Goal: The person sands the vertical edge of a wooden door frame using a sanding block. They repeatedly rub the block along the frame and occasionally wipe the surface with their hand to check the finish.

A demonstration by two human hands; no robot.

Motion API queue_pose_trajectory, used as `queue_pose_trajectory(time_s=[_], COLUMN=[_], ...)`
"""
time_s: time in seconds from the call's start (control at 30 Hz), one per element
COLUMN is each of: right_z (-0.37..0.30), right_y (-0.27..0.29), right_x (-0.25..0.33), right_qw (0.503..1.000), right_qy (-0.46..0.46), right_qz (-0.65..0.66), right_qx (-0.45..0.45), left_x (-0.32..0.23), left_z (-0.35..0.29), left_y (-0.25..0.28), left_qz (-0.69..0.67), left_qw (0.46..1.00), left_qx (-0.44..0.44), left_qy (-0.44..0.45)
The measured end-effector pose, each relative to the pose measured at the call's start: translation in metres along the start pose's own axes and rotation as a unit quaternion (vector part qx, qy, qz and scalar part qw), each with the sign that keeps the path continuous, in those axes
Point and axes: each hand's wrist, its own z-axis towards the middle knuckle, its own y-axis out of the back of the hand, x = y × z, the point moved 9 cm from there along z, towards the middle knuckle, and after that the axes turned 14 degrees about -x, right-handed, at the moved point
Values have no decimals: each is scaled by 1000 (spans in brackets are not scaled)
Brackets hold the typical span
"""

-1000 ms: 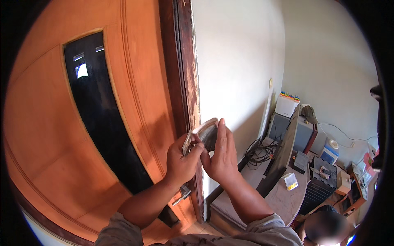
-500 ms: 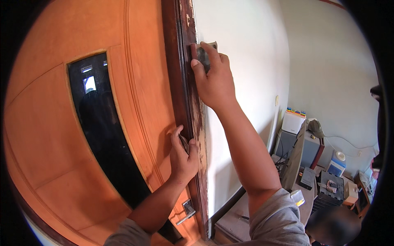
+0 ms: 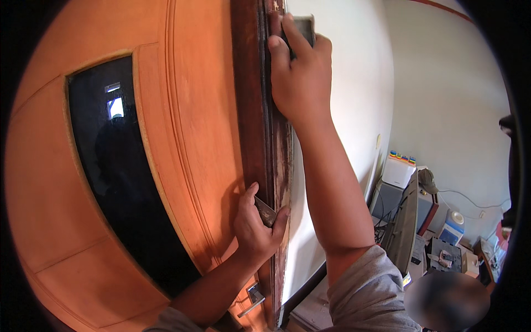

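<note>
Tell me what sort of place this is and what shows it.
Probably a room in a home, though a small office is possible: there is an orange wooden door with a lever handle, what looks like a flat screen, and a cap beyond it.

At nine o'clock, smooth orange wooden door (image 3: 193, 110) inset with glossy long black glass panel (image 3: 121, 182). At twelve, dark brown wooden doorframe (image 3: 254, 110), rough and pale-patched along one edge. At one, smooth-faced flat dark block (image 3: 304, 30), material unclear, and matt white wall (image 3: 348, 72). At six, shiny silver metal lever handle (image 3: 253, 307). At five, creased matt grey cloth sleeve (image 3: 368, 290).
</note>
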Motion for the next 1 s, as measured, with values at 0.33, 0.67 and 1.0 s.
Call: queue_pose_trajectory(time_s=[0.33,0.67,1.0], right_z=[-19,-67,-71], right_y=[15,63,56], right_x=[19,32,19], right_qw=[998,995,995], right_qy=[61,27,-17], right_qz=[11,-11,-19], right_qx=[21,91,100], left_x=[-6,-11,-8], left_z=[3,0,-1], left_y=[2,3,4], left_qz=[37,51,37], left_qw=[998,994,997], left_qx=[7,6,15], left_qy=[-44,-93,-72])
